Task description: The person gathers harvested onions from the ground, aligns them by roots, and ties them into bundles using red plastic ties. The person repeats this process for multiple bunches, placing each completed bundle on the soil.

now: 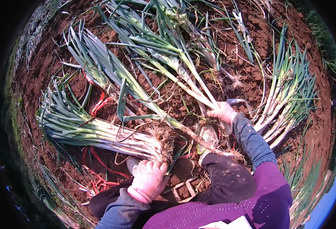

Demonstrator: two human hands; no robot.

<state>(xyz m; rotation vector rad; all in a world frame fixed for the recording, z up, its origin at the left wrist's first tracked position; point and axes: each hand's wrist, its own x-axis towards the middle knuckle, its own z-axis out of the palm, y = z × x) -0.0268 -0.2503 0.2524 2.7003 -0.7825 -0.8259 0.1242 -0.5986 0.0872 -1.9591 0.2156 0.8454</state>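
Observation:
My right hand [223, 113], in a pale pink glove, grips the white lower stalks of several long green onions [185, 74]. Their green leaves stretch toward the top of the view. My left hand [149, 179], also gloved, is curled with its knuckles up, at the root end of a thick bundle of green onions [105, 134]. Its palm side is hidden, and I see nothing held in it. One long green onion [182, 128] lies slantwise between my hands, its roots by my right knee.
More green onions lie at the right [285, 94] and upper left [96, 63] on reddish soil [251, 77]. Red plastic strips [102, 180] are strewn at lower left. A small wooden frame [183, 190] sits between my legs, near a soiled shoe [209, 136].

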